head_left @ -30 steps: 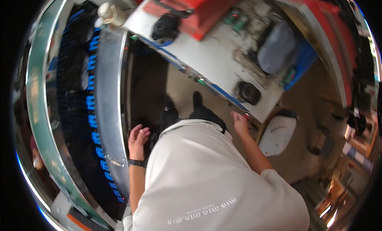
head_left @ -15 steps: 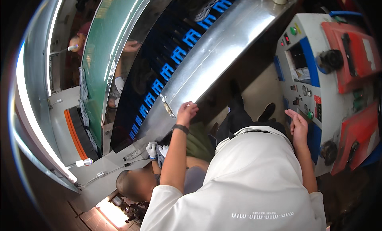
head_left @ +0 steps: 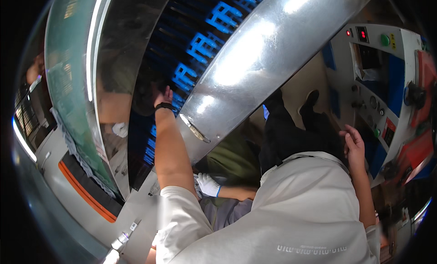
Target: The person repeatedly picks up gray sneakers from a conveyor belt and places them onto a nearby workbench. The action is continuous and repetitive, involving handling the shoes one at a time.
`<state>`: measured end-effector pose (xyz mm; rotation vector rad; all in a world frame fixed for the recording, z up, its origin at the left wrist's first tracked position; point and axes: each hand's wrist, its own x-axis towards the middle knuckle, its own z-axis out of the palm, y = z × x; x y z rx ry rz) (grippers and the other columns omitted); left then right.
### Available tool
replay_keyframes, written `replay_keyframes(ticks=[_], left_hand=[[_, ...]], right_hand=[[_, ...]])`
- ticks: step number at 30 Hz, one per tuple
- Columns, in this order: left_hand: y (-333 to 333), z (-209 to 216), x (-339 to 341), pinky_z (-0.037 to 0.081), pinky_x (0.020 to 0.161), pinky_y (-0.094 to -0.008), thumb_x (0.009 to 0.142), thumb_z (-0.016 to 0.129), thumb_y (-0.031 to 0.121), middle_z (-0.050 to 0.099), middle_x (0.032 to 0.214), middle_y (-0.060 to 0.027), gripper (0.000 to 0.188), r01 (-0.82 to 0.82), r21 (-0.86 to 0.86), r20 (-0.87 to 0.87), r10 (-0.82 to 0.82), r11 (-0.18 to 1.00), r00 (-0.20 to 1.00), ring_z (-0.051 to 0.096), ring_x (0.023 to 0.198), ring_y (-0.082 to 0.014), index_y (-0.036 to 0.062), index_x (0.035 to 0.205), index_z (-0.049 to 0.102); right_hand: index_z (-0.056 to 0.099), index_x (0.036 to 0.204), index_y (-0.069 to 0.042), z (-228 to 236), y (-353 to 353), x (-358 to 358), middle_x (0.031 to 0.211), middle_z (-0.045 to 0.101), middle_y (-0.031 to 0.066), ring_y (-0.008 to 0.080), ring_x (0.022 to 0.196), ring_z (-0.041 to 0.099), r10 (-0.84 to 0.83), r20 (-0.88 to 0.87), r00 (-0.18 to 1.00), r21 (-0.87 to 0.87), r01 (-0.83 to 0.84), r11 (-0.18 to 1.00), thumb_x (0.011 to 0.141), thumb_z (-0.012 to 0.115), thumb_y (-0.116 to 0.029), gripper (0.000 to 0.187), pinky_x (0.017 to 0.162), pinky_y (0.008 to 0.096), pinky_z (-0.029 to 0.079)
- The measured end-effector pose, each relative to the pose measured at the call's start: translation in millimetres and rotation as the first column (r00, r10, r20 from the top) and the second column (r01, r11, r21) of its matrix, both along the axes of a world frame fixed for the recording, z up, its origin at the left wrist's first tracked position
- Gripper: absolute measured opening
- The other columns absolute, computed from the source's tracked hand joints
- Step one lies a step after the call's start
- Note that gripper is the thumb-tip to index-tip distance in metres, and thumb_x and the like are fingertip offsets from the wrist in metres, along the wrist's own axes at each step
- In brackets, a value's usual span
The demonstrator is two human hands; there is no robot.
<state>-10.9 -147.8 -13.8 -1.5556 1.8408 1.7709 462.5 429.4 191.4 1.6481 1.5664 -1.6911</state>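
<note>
My left hand [head_left: 163, 96], with a dark band at the wrist, reaches over the dark conveyor bed [head_left: 177, 32] with its blue link-shaped blocks [head_left: 200, 46]. Its fingers are apart. A dark rounded shape [head_left: 144, 99] lies beside it, too dim to make out, and I see no grip on it. Loosely bent, my right hand [head_left: 354, 143] hangs empty by my side, near the control panel. On the metal ledge [head_left: 246, 59], beside my left forearm, lies a slim worn tool [head_left: 195, 129] with a pale tip.
A co-worker's white-gloved hand [head_left: 208, 185] is close below my left forearm. At the right stands a grey machine cabinet with a green button [head_left: 385, 40], black knobs [head_left: 414, 95] and red panels [head_left: 425, 73]. A green panel [head_left: 68, 73] rises on the left.
My left hand has moved from above the metal ledge leftward over the conveyor bed. The view has shifted closer to the ledge. My right hand still hangs by my side.
</note>
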Motion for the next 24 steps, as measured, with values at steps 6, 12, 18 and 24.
replay_keyframes(ticks=[6, 12, 18, 24], left_hand=[[-15.4, -15.8, -36.8, 0.052, 0.104, -0.0461, 0.098, 0.071, 0.047, 0.065, 0.13, -0.0104, 0.055, -0.174, 0.02, -0.047, 0.175, 0.985, 0.983, 0.062, 0.12, -0.0293, 0.017, 0.142, 0.059], [-12.9, 45.4, 24.0, 0.051, 0.107, -0.0434, 0.104, 0.066, 0.023, 0.064, 0.136, -0.0121, 0.043, 0.185, -0.027, -0.34, -0.183, 0.982, 0.922, 0.064, 0.119, -0.0303, 0.0001, 0.139, 0.057], [36.4, 161.4, 111.1, 0.057, 0.09, -0.0352, 0.105, 0.065, 0.02, 0.073, 0.12, -0.0083, 0.032, 0.52, -0.016, -0.314, -0.498, 0.854, 0.808, 0.071, 0.106, -0.0192, -0.0008, 0.13, 0.065], [153.4, 252.4, 166.7, 0.05, 0.092, -0.0287, 0.105, 0.067, 0.02, 0.073, 0.114, -0.004, 0.03, 0.851, 0.088, -0.291, -0.804, 0.517, 0.518, 0.065, 0.1, -0.0115, -0.0031, 0.123, 0.069]], right_hand=[[0.065, 0.132, -0.005, 8.1, -8.3, -6.7, 0.118, 0.073, 0.0045, 0.0031, 0.062, 0.048, -0.025, 0.094, 0.995, -0.013, 0.026, 1.0, 0.108, 0.053, -0.018, 0.03, 0.052, 0.0193, 0.039], [0.068, 0.126, -0.005, 13.6, -11.6, -25.8, 0.117, 0.074, 0.0043, 0.0036, 0.064, 0.049, -0.003, -0.016, 1.0, -0.036, 0.003, 0.999, 0.108, 0.051, -0.016, 0.028, 0.056, 0.0208, 0.043], [0.069, 0.125, -0.004, 25.8, -0.2, -51.9, 0.116, 0.074, 0.0055, 0.0046, 0.067, 0.051, 0.017, -0.149, 0.989, -0.041, -0.023, 0.999, 0.106, 0.052, -0.014, 0.027, 0.059, 0.0218, 0.045], [0.069, 0.127, -0.007, 28.4, 24.1, -80.9, 0.117, 0.073, 0.005, 0.0075, 0.075, 0.056, 0.082, -0.225, 0.971, -0.102, -0.108, 0.989, 0.106, 0.058, -0.02, 0.027, 0.065, 0.0227, 0.047]])
